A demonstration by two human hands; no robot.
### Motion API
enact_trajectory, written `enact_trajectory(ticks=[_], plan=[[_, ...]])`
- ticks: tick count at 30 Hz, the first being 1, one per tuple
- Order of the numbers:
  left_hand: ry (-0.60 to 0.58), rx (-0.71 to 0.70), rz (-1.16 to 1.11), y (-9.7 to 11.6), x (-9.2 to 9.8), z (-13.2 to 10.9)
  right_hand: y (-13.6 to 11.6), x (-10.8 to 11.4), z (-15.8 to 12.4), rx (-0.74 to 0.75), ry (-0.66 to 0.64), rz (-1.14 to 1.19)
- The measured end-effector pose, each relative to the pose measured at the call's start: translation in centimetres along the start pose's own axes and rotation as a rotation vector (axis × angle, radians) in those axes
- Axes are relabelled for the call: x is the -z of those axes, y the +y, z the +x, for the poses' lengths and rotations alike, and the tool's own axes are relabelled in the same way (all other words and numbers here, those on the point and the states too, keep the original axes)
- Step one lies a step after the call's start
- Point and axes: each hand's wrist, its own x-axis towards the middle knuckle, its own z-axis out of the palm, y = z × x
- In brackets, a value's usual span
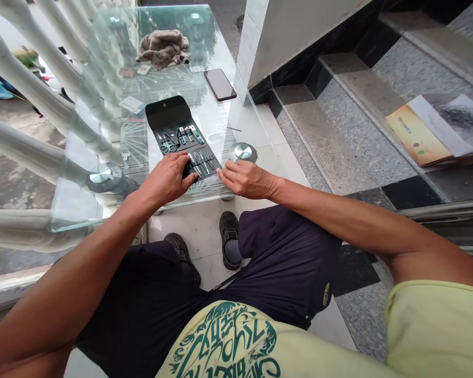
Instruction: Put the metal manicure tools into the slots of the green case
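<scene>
A dark manicure case (169, 113) lies unfolded on the glass table (260, 126). Its upper part holds small scissors (168, 147) and nail clippers (197, 135); slim metal tools (203, 161) sit in loops along the lower part. My left hand (169, 176) rests on the lower left edge of the case, thumb and fingers apart. At the lower right corner is my right hand (244, 179), fingers curled together, the fingertips at the case's edge. Whatever these fingers pinch is hidden. A thin tool (230, 128) lies on the glass beyond the right hand.
Farther back on the table are a phone (219, 84), a crumpled cloth (164, 48) and a card (132, 104). White balusters (27, 136) line the left side. Stone stairs (339, 136) rise on the right, with a printed box (421, 136) on a step.
</scene>
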Motion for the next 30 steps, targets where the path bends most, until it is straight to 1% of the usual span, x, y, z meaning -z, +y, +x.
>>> enact_trajectory(ticks=[5,8,12,14,15,16,20,22,23,24,26,30], plan=[[-0.008,-0.003,-0.004,0.0,0.0,0.1,0.3,0.2,0.4,-0.223,0.064,0.102],[0.0,-0.011,-0.008,-0.2,-0.1,0.2,-0.2,0.4,0.7,-0.35,0.082,0.213],[-0.003,-0.006,-0.01,-0.1,0.0,0.1,-0.8,0.7,1.2,-0.579,0.118,0.376],[-0.006,-0.003,-0.01,0.0,0.0,0.0,-0.8,0.7,1.3,-0.622,0.115,0.383],[-0.006,-0.004,-0.008,0.1,0.1,0.0,-0.7,0.7,1.3,-0.6,0.105,0.357],[-0.004,-0.007,-0.006,0.1,0.1,0.0,-0.7,0.6,1.3,-0.546,0.092,0.317],[0.007,-0.009,-0.01,0.1,-0.1,0.0,-0.3,-0.1,0.6,-0.227,0.039,0.179],[0.011,-0.006,-0.022,0.0,-0.2,0.1,-0.3,-0.3,0.4,-0.159,0.027,0.16],[0.013,-0.007,-0.024,0.0,-0.2,0.1,-0.3,-0.3,0.4,-0.171,0.026,0.166],[0.016,-0.01,-0.024,0.0,-0.3,0.1,-0.4,-0.2,0.5,-0.213,0.03,0.183],[0.017,-0.013,-0.016,0.0,-0.3,0.1,-0.7,0.0,0.9,-0.365,0.052,0.257],[0.0,-0.004,0.011,0.2,-0.1,0.1,-1.2,0.9,2.0,-0.77,0.151,0.562]])
